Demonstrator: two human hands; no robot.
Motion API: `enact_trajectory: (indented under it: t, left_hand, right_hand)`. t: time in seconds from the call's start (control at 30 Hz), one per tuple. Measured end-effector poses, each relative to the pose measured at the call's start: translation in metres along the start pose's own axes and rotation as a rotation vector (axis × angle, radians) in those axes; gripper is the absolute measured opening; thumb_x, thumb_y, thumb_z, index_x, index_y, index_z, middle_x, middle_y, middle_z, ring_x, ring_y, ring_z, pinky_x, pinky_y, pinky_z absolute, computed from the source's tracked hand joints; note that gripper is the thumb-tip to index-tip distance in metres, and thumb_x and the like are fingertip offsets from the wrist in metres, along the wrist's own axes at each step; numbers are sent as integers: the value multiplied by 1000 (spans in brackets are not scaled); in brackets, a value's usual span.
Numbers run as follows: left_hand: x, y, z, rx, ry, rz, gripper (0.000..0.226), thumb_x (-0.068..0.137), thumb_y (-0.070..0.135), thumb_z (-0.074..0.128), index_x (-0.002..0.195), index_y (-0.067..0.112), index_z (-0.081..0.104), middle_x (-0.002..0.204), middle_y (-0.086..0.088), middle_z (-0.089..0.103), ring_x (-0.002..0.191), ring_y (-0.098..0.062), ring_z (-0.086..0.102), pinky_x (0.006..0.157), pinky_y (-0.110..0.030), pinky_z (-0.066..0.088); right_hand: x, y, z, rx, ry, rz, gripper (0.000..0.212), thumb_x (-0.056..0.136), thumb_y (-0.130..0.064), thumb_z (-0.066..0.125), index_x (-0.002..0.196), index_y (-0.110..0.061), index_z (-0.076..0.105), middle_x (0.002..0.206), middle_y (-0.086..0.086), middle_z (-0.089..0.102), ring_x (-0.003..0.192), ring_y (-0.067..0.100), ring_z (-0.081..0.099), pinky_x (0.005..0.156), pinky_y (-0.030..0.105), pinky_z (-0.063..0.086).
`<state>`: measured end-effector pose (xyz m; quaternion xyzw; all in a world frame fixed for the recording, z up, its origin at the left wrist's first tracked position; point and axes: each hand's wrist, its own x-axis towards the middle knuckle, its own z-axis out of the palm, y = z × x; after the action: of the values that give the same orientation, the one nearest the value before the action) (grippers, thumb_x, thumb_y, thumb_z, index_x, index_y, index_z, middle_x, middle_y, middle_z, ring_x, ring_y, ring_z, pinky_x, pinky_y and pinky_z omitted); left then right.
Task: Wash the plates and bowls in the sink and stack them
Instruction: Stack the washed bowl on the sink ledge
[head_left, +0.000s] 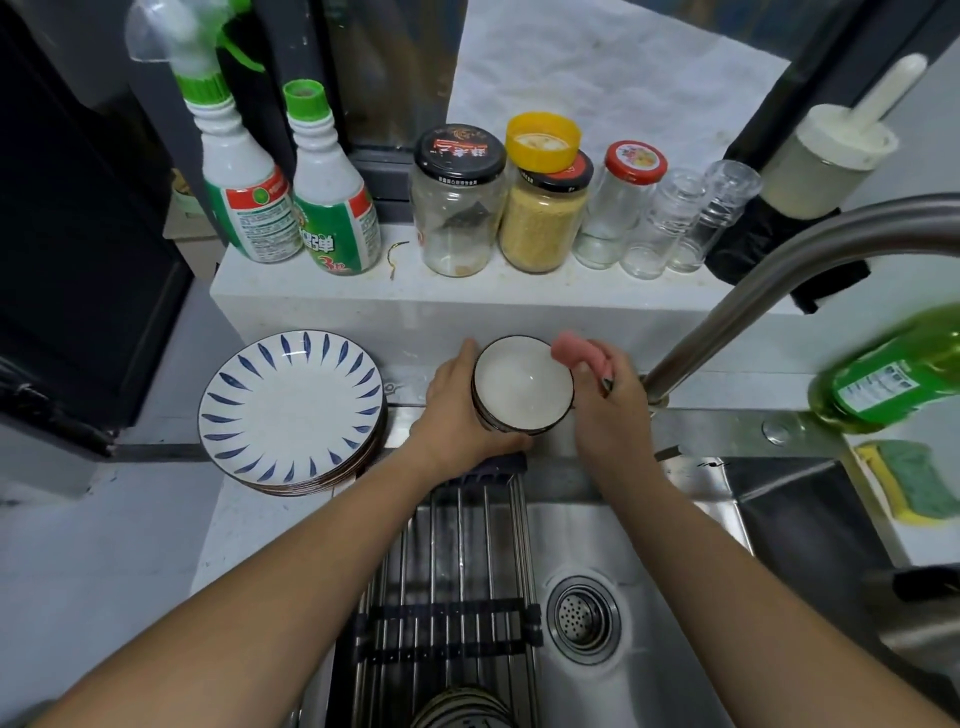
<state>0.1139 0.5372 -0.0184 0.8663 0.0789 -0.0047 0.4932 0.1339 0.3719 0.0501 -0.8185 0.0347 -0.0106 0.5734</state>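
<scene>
A white bowl (522, 384) with a dark rim sits on top of other bowls behind the sink. My left hand (457, 410) grips its left side. My right hand (608, 400) is at its right side and holds a pink cloth (576, 351) over the rim. To the left, on the counter, stands a stack of white plates with blue leaf marks (291, 410). More dishes (462, 709) lie under the rack at the bottom edge, partly hidden.
A steel roll-up rack (447, 571) covers the left of the sink (649, 545), with the drain (584, 618) to its right. The tap (753, 296) arches over the right. Green soap bottle (893, 374), sponge (904, 483), jars (457, 202) and spray bottles (332, 192) stand on the ledge.
</scene>
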Motion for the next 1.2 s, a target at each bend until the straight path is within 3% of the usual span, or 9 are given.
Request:
enact_trajectory:
  t: [0.17,0.27,0.4,0.63,0.83,0.97,1.07,1.13,1.2]
  left_hand:
    - [-65,19,-16,-124,1,-188,129,64,58,89,162,25,12,165,-1,25,151,-18,27,124,-43,29]
    - [-122,25,-27,-302,-1,-275,84,82,44,83,150,23,37,144,3,51,133,-13,51,108,-24,44]
    - [-212,25,-33,-361,-25,-412,30,95,38,67,122,36,56,118,8,64,110,-1,60,87,-11,44]
    - [-312,25,-5,-436,156,-583,15,104,34,55,101,27,68,93,16,73,90,13,64,68,0,41]
    - [-351,34,31,-561,194,-601,39,110,42,38,124,25,70,121,10,74,120,-5,63,97,-14,45]
    - [-362,31,50,-548,204,-640,58,93,80,36,142,53,50,144,23,57,141,-6,45,125,-47,19]
    - [-358,49,52,-667,272,-629,32,110,40,36,141,40,41,139,18,52,126,-1,48,94,1,36]
    - [-354,50,55,-724,258,-632,30,110,31,36,140,36,40,131,14,54,110,6,52,70,3,42]
    - [-351,50,56,-746,285,-630,29,110,31,36,139,34,43,130,12,58,108,8,54,73,-4,47]
  right_hand:
    - [-48,-3,-22,91,-62,32,24,101,-23,51,114,-41,61,106,-11,66,101,14,65,84,32,52]
    - [-90,0,-44,183,-190,218,21,104,-20,48,112,-34,61,105,4,68,81,20,69,65,34,57]
    - [-162,17,-74,90,-389,368,16,105,-22,46,110,-29,59,108,9,69,79,31,75,69,54,59]
    - [-225,37,-93,-9,-500,443,13,98,-50,57,95,-38,61,79,-5,69,64,11,66,61,41,56]
    - [-245,35,-92,-69,-568,386,16,101,-32,48,115,-34,56,100,-10,66,84,5,65,60,22,52]
    - [-254,32,-96,-59,-570,342,13,102,-26,47,107,-36,55,95,-10,65,78,4,61,56,18,49]
    - [-262,34,-97,5,-538,342,16,101,-26,49,101,-38,59,97,0,68,77,11,63,65,27,49]
    - [-264,33,-98,23,-529,328,16,102,-23,49,103,-36,59,98,-2,67,78,10,62,66,27,50]
    - [-266,32,-100,57,-508,330,15,102,-22,49,104,-32,60,100,0,67,79,11,62,66,28,49]
